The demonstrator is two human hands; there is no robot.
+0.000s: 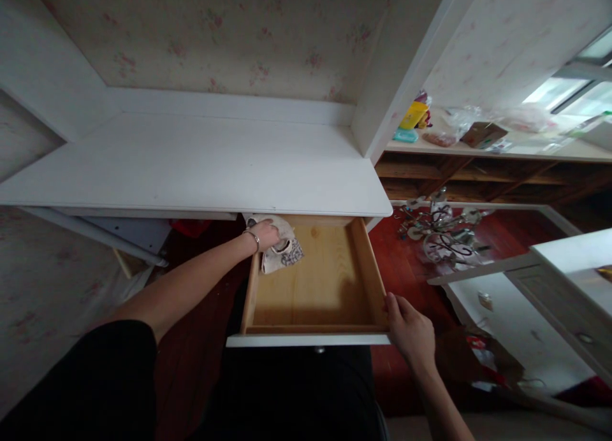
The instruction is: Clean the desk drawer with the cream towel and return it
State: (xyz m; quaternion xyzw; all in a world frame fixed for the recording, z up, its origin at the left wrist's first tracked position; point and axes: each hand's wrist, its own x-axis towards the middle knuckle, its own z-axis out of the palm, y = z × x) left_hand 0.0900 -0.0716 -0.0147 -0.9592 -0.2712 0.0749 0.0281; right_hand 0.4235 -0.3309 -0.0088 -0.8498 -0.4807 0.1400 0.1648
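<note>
A wall (268, 39) with faded floral paper rises at 12 o'clock behind a white tabletop (215, 160), and a red-brown floor (394, 256) shows below. From under the tabletop's front edge, 1 drawer (315, 294) stands pulled out, pale wood inside with a white front.

The patterned cloth (282, 262) lies inside it, at 10 o'clock from the drawer's middle, directly beneath the left hand (265, 235). Folds of it show past those fingers at 2 o'clock, and a dark-printed patch at 4 o'clock. The left fingers bend down onto the fabric; whether they pinch it or only press, I cannot tell. The right hand (412, 329) is at 4 o'clock, its fingers closed on the drawer's side near the front corner.

Counted: 2 hands, 1 cloth, 1 knob (319, 349) on the drawer front, 1 bracelet (253, 238) on the left wrist, 1 chandelier (444, 231) on the floor between 2 and 3 o'clock.

The left arm stretches in from 8 o'clock, palm down; the right forearm rises from 5 o'clock, the wrist slightly bent.
</note>
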